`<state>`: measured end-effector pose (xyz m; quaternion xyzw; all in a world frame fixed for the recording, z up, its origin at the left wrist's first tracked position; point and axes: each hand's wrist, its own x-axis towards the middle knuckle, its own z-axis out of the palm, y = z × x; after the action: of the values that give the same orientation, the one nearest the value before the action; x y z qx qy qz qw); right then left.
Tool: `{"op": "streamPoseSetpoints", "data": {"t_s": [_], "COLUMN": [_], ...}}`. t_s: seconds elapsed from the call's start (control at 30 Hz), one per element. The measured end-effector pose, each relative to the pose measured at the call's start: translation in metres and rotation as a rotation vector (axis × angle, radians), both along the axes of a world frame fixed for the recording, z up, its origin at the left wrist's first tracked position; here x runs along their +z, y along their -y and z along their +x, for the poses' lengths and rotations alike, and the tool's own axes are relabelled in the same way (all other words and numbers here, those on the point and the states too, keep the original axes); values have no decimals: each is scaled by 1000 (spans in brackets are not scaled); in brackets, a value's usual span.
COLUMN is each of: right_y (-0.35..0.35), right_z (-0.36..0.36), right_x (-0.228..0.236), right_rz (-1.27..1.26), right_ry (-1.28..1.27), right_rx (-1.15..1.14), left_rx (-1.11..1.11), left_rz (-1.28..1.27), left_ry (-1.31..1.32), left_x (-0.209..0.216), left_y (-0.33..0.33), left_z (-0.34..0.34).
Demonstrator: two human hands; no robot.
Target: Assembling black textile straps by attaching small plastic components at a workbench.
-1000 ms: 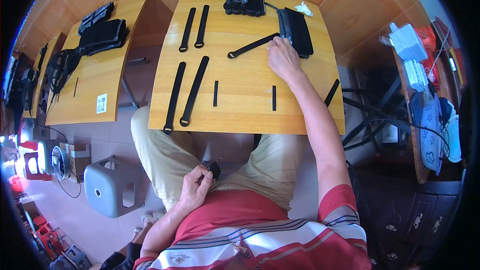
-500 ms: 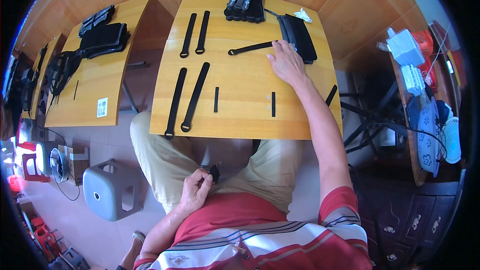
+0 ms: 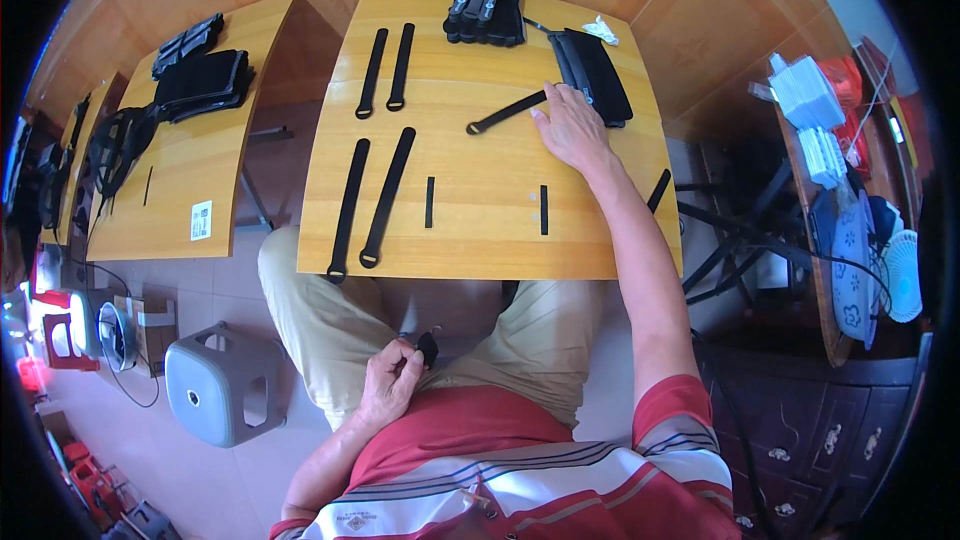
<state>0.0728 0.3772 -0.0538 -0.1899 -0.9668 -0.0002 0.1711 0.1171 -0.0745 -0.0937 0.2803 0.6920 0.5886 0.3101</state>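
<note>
Right hand: the right hand (image 3: 572, 126) lies flat and open on the wooden table (image 3: 480, 230), upper centre of the frame, fingers spread, gripping nothing. Over the last second it has slid a little down and toward the person, away from the flat black pouch (image 3: 592, 74).

Slanted strap: the short black strap (image 3: 506, 112) sits just left of the fingertips, angled up to the right; whether a fingertip touches its end cannot be told. It lies much as it did a second ago.

Left hand: down in the lap, lower centre, the left hand (image 3: 392, 380) pinches a small black clip (image 3: 428, 347) between thumb and fingers. It has barely shifted.

Long straps: two long black straps (image 3: 368, 198) lie side by side at the table's left, two shorter ones (image 3: 386, 70) above them. Unmoved.

Small pieces: two short black strips (image 3: 430, 202) rest near the front edge, well apart. Unmoved.

Stack: a pile of folded black straps (image 3: 486, 14) stays at the table's far edge.

Reading: the work looks paused at the slanted strap, the open hand beside it and the clip ready in the other.

Around: a grey stool (image 3: 212, 380) stands lower left; another table (image 3: 180, 160) with black gear sits at left.
</note>
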Motion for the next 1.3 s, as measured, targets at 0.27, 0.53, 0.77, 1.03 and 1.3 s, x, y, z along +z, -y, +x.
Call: {"op": "streamPoseSetpoints", "data": {"t_s": [0.27, 0.53, 0.77, 1.03, 1.3], "right_y": [3, 1, 6, 3, -1], "right_z": [-3, -7, -8, -14, -27], "right_x": [20, 33, 45, 36, 39], "right_rz": [-87, -120, -170, -114, -103], "right_ry": [208, 382, 436, 335, 235], "right_rx": [-28, -166, -228, -138, -62], "left_rx": [6, 15, 13, 23, 46], "left_rz": [-1, -7, 21, 24, 18], "left_ry": [53, 19, 14, 72, 96], "left_x": [-5, -2, -5, -3, -9], "left_y": [0, -2, 2, 1, 5], "left_z": [1, 0, 0, 0, 0]}}
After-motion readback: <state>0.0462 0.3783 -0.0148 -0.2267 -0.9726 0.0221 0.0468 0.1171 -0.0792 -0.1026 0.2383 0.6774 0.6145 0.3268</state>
